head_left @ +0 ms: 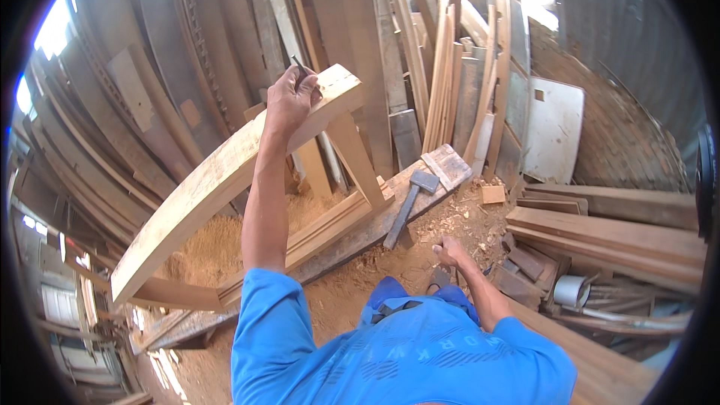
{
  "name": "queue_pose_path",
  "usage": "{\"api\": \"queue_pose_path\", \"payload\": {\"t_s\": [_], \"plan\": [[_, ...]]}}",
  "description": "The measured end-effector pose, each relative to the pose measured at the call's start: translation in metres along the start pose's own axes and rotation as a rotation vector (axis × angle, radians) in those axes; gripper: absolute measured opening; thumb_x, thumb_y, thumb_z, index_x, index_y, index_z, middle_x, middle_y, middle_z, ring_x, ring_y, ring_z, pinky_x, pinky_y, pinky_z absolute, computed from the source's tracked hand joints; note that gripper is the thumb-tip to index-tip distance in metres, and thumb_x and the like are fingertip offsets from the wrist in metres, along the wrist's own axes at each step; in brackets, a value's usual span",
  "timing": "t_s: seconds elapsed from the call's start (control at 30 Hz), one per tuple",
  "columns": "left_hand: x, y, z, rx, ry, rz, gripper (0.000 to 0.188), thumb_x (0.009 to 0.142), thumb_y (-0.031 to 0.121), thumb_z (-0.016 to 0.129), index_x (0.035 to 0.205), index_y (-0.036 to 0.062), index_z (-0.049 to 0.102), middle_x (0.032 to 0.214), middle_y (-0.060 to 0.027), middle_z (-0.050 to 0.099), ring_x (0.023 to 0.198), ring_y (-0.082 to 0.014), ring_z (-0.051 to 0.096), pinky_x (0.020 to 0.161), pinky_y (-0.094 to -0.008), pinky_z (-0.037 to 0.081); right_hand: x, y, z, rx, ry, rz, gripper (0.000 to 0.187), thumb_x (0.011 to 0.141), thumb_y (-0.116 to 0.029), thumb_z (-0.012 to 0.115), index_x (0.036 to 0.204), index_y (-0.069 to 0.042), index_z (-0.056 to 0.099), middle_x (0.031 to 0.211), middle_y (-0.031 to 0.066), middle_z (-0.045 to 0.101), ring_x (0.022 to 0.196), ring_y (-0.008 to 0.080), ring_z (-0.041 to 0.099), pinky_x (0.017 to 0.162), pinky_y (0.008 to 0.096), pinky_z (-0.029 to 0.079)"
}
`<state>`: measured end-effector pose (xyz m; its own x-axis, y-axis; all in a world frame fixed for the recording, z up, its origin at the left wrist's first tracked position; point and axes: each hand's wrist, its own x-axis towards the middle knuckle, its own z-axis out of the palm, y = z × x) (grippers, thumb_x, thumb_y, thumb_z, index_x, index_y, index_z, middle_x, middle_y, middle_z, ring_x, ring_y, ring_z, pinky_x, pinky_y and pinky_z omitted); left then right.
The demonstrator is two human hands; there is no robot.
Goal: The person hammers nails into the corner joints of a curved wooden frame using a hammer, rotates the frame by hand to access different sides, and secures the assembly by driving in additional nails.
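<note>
Two things at the left hand (291, 101): a slim, dark, stick-like tool (297, 64) gripped in bent fingers, with one end poking up past the knuckles, and a thick, curved, pale wooden beam (195, 191), with its squared upper end just under and to the right of the same hand. From there, sweeping down to the far left, well away from the fingers. Below that upper end, a slanting pale wooden strut (351, 154), then a grooved brown wooden rail (330, 229) along a long, weathered wooden bench (459, 168).

Right hand (452, 253) well apart from the beam, with fingers curled; cannot tell whether empty or closed around something small. Near that hand, up and to the left on the bench, a grey-headed hammer with a dark handle (409, 206).

Hidden behind the left forearm (264, 210) and blue sleeve (274, 307): a middle stretch of the beam and part of the rail. Hard to make out: the covered end of the dark tool, hence its exact kind and any contact with the wood. Partly masked by the beam, tan sawdust (206, 251). Cut off at the upper edge, tall brown boards (217, 22).
</note>
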<state>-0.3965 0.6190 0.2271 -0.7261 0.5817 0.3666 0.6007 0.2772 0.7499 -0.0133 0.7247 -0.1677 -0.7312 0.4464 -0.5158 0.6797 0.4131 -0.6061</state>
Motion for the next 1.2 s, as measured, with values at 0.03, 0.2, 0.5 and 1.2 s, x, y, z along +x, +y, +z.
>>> {"api": "queue_pose_path", "payload": {"t_s": [0.03,0.2,0.5,1.2], "plan": [[0.000,-0.002,0.003,-0.072,-0.017,0.015,0.017,0.101,0.015,0.062,0.104,-0.0010,0.064,0.083,-0.0072,0.071,0.080,-0.0118,0.069,0.074,-0.0286,0.057,0.013,-0.005,-0.009,-0.007,-0.001,0.001,0.040,0.088,-0.035,0.063,0.103,0.001,0.072,0.107,0.0285,0.070,0.105,0.0397,0.068,0.087,0.0492,0.053],[-0.008,0.009,0.004,-0.171,-0.018,-0.028,0.012,0.100,0.008,0.063,0.106,-0.0018,0.064,0.089,-0.0043,0.070,0.083,-0.0089,0.067,0.080,-0.0249,0.059,0.104,-0.028,0.006,0.021,0.042,0.139,0.067,0.088,-0.043,0.069,0.131,0.007,0.057,0.132,0.0314,0.059,0.126,0.0415,0.057,0.104,0.0453,0.047],[-0.014,0.017,0.006,-0.117,-0.022,-0.057,0.014,0.100,0.015,0.065,0.106,0.0023,0.066,0.092,-0.0014,0.069,0.086,-0.0083,0.066,0.081,-0.0239,0.058,0.165,-0.072,0.060,0.206,-0.029,0.287,0.087,0.085,-0.042,0.078,0.141,0.013,0.040,0.139,0.0349,0.053,0.132,0.0439,0.052,0.111,0.0449,0.043],[-0.008,0.014,0.002,0.076,-0.061,0.163,0.016,0.100,0.014,0.065,0.098,-0.0017,0.065,0.079,-0.0066,0.067,0.074,-0.0098,0.061,0.073,-0.0282,0.052,-0.057,-0.204,-0.216,0.240,0.541,-0.649,0.055,0.087,-0.020,0.065,0.133,0.004,0.047,0.092,0.0120,0.065,0.075,0.0202,0.064,0.070,0.0388,0.056]]}}
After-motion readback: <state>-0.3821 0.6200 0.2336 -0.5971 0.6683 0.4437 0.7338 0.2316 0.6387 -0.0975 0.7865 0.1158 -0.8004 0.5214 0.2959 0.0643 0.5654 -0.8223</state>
